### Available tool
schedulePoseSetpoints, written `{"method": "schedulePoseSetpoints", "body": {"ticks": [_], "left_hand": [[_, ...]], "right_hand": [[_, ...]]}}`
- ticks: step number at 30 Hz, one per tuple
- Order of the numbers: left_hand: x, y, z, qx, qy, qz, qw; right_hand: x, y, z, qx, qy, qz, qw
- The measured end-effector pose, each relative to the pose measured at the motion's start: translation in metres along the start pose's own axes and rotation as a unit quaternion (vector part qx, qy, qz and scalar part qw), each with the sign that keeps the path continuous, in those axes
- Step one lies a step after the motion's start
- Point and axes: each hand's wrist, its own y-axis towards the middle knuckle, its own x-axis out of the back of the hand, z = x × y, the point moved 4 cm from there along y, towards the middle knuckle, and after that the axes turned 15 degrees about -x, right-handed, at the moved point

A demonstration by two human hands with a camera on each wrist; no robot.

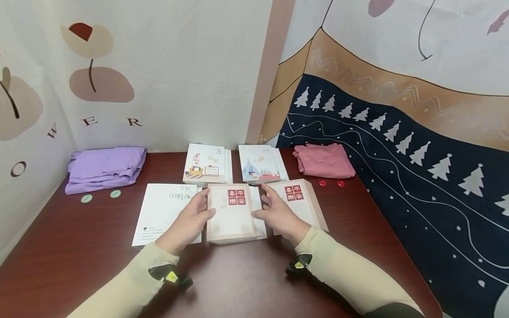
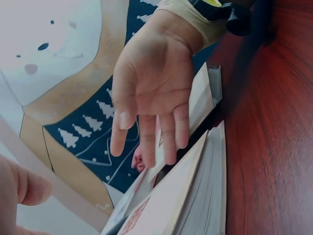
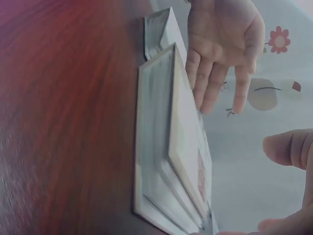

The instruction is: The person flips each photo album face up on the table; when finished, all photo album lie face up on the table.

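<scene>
A cream book with red stamp characters [image 1: 232,212] lies in the middle of the dark red table [image 1: 246,282], on top of a white book. My left hand [image 1: 196,214] touches its left edge with straight fingers. My right hand [image 1: 272,212] is at its right edge, fingers straight, resting over a second cream book with the same red stamp [image 1: 302,201]. The left wrist view shows the right hand [image 2: 151,98] spread above the book stack [image 2: 195,196]. In the right wrist view the left hand [image 3: 220,49] reaches the top book [image 3: 183,142] with extended fingers.
A white book [image 1: 163,212] lies left of the hands, and two illustrated books [image 1: 207,163] [image 1: 260,163] lie behind. Folded purple cloth [image 1: 105,168] with two green discs [image 1: 86,198] sits back left. Pink cloth [image 1: 324,159] with two red discs [image 1: 322,182] sits back right. Patterned walls enclose the table.
</scene>
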Motion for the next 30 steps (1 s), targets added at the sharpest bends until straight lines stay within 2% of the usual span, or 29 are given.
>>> {"method": "schedulePoseSetpoints", "body": {"ticks": [4, 8, 11, 18, 26, 30], "left_hand": [[-0.009, 0.001, -0.008, -0.021, 0.003, -0.014, 0.9997], [-0.027, 0.006, -0.012, -0.047, -0.017, -0.015, 0.9986], [-0.041, 0.011, -0.01, -0.054, -0.033, -0.011, 0.998], [-0.069, 0.026, -0.008, -0.066, -0.067, -0.001, 0.9956], [-0.095, 0.046, -0.01, -0.051, -0.106, 0.026, 0.9927], [-0.107, 0.055, -0.009, -0.025, -0.123, 0.046, 0.9911]], "right_hand": [[0.013, -0.005, 0.003, 0.019, -0.011, -0.011, 1.0], [0.031, -0.011, 0.005, 0.031, -0.045, -0.041, 0.998], [0.047, -0.013, 0.003, 0.037, -0.073, -0.067, 0.994], [0.083, -0.018, -0.002, 0.045, -0.095, -0.113, 0.988], [0.117, -0.02, -0.01, -0.004, -0.128, -0.159, 0.979], [0.129, -0.019, -0.018, -0.032, -0.148, -0.164, 0.975]]}}
